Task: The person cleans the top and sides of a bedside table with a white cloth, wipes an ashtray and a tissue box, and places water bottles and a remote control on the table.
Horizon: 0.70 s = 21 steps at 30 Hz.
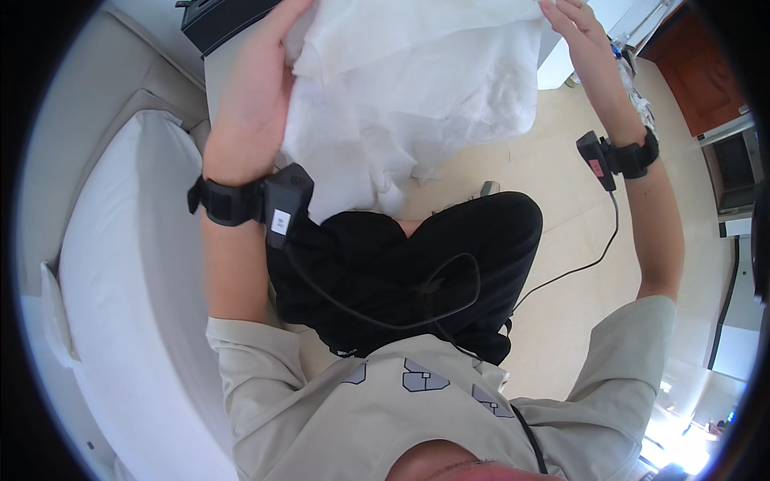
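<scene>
A thin, creased white cloth point(409, 90) spreads between my hands at the top of the view, its ragged lower edge hanging down near my knees. My left hand point(258, 102) lies against the cloth's left edge; its fingers are cut off or hidden, so its hold cannot be told. At the cloth's upper right corner, my right hand point(571, 21) pinches the edge between thumb and fingers. Each wrist wears a black strap with a small black device, the left one point(289, 204) bearing a white label and the right one point(595, 161) a red one, with thin cables trailing from them.
A black box point(225, 24) stands on a pale surface at the upper left. Beside me on the left is a light sofa point(114, 72) with a white cushion point(120, 252). Pale floor tiles point(565, 240) show at the right, with a reddish-brown wooden door point(698, 72) beyond.
</scene>
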Available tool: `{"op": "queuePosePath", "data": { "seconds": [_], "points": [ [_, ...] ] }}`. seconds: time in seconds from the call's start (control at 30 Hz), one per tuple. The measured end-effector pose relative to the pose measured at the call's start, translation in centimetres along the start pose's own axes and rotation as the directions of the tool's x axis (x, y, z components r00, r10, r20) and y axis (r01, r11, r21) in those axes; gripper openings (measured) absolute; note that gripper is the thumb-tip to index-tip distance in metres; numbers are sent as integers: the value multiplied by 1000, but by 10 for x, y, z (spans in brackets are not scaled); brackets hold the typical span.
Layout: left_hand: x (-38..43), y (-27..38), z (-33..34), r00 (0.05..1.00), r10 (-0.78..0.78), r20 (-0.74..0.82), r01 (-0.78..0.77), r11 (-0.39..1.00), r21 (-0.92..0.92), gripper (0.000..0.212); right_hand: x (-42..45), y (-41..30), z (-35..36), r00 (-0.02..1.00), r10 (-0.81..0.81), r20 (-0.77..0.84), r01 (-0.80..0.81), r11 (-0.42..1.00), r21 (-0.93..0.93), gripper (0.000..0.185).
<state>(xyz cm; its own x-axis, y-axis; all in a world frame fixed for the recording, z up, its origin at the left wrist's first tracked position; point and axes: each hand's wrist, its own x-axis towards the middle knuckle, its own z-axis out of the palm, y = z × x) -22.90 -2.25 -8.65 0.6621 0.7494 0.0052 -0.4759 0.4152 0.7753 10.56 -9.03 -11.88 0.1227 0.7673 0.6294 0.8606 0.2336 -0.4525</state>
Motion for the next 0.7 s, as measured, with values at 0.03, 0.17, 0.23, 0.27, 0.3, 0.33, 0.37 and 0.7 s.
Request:
{"op": "queuePosePath", "data": {
  "seconds": [0.03, 0.17, 0.23, 0.27, 0.3, 0.33, 0.37, 0.7],
  "points": [
    [-1, -2, 1, 1000, 19, 4, -19, 999, 32, 41, -6, -1, 2, 997, 59, 44, -69, 963, 260, 30],
    [-12, 5, 7, 990, 20, 142, -56, 964, 258, 38, -22, 14, 0, 970, 176, 166, -241, 773, 587, 30],
    [-13, 16, 0, 983, -17, 182, -74, 872, 484, 37, -14, 24, -10, 983, 151, 108, -185, 836, 516, 30],
    [-13, 20, -3, 978, -37, 203, -90, 807, 584, 38, -10, 27, -16, 991, 119, 54, -131, 891, 436, 31],
    [-14, 27, -25, 966, 8, 258, -226, 510, 830, 41, -5, -6, -6, 999, 15, -36, 2, 901, 434, 31],
    [-11, 30, -32, 943, 16, 333, -332, 136, 933, 44, 2, -13, -10, 999, 16, -35, 1, 897, 442, 31],
    [-9, 36, -35, 915, -101, 390, -381, 95, 920, 48, 9, -18, -13, 998, -64, -2, 58, 881, 470, 33],
    [10, 31, -61, 912, 116, 393, -406, 126, 905, 29, -9, -10, -24, 724, -275, 633, 63, 939, 337, 36]
  ]
}}
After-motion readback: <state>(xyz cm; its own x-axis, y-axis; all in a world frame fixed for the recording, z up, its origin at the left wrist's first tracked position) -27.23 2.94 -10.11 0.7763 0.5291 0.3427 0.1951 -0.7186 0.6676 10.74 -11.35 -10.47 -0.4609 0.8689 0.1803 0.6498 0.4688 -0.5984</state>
